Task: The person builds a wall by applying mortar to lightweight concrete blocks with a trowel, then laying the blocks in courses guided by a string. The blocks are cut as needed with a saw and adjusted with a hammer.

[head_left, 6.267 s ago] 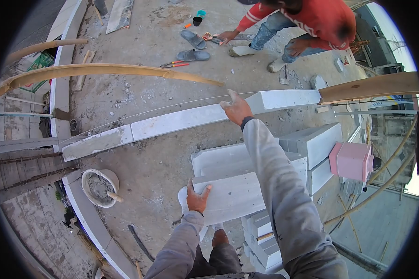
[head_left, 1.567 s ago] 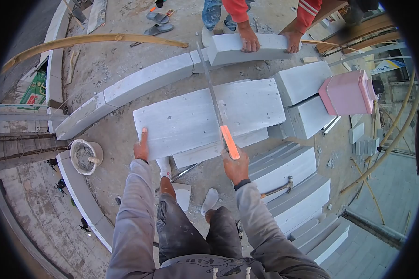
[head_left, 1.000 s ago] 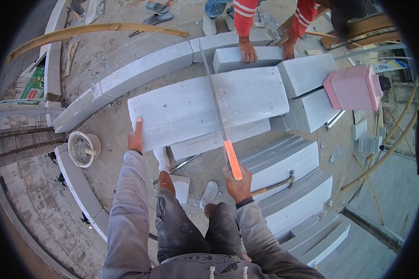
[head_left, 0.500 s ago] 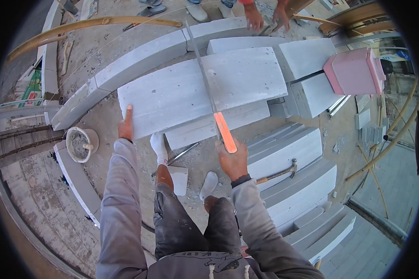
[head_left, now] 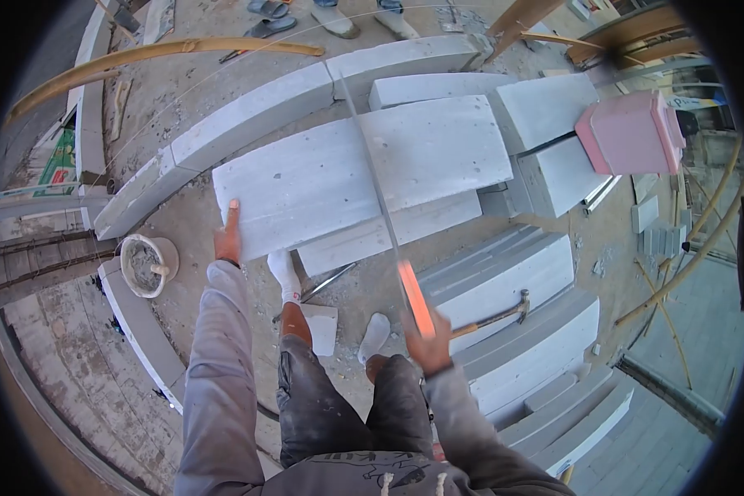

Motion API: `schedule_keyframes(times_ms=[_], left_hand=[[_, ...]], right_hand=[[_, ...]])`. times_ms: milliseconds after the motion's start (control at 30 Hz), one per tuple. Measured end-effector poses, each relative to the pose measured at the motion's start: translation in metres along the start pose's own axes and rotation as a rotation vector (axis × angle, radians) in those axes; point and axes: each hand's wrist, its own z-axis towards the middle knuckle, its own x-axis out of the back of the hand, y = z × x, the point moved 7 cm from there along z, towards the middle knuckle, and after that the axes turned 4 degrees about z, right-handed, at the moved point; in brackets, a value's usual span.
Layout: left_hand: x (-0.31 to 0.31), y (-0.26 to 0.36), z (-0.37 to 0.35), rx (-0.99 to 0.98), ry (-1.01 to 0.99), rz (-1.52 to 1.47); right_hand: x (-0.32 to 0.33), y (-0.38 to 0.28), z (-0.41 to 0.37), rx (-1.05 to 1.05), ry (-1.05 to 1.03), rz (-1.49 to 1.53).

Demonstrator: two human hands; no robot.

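Bucket: a whitish pail (head_left: 169,255) with grey mix inside, near the low block row (head_left: 248,124).
Left hand: at the near left corner of the pale block (head_left: 298,186), thumb laid on the top face; the other fingers are hidden, so how far they close cannot be told.
Block: broad and flat, off-white with small dark pits, lying above a lower block (head_left: 426,221), its left end over the socked foot (head_left: 283,275).
Saw: the long blade (head_left: 374,175) crosses the block's top near the middle, its tip past the far edge.
Stroke: the orange handle (head_left: 416,299) sits clear of the near edge, towards the body, which suggests a pulled-back position; the cut's depth cannot be made out.
Right hand: wrapped around the handle (head_left: 430,341), slightly blurred.
Hammer: lies on the stacked blocks (head_left: 504,264), its shaft (head_left: 492,319) just beside the right hand.
Container: pink (head_left: 632,132), resting beside upright-edged pale blocks (head_left: 550,107).
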Motion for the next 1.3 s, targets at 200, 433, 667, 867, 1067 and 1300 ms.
schedule_keyframes(times_ms=[200, 433, 667, 867, 1067, 1300], left_hand=[[0.0, 0.008, 0.002, -0.061, 0.061, 0.023], [0.0, -0.008, 0.006, -0.003, 0.038, 0.024], [-0.007, -0.015, 0.002, 0.038, -0.019, -0.008], [-0.001, -0.009, 0.009, -0.057, 0.1, 0.09], [-0.015, -0.016, 0.009, 0.012, -0.058, -0.093], [-0.001, -0.027, 0.033, -0.077, -0.01, 0.04]], right_hand=[[-0.026, -0.012, 0.066, -0.184, -0.019, -0.006], [0.004, 0.004, -0.002, -0.035, -0.04, 0.032], [-0.017, -0.004, 0.069, -0.101, -0.086, 0.026], [-0.004, 0.005, 0.018, -0.014, -0.015, 0.054], [0.006, 0.019, 0.025, -0.104, -0.065, 0.014], [-0.025, 0.003, 0.086, -0.197, -0.168, 0.176]])
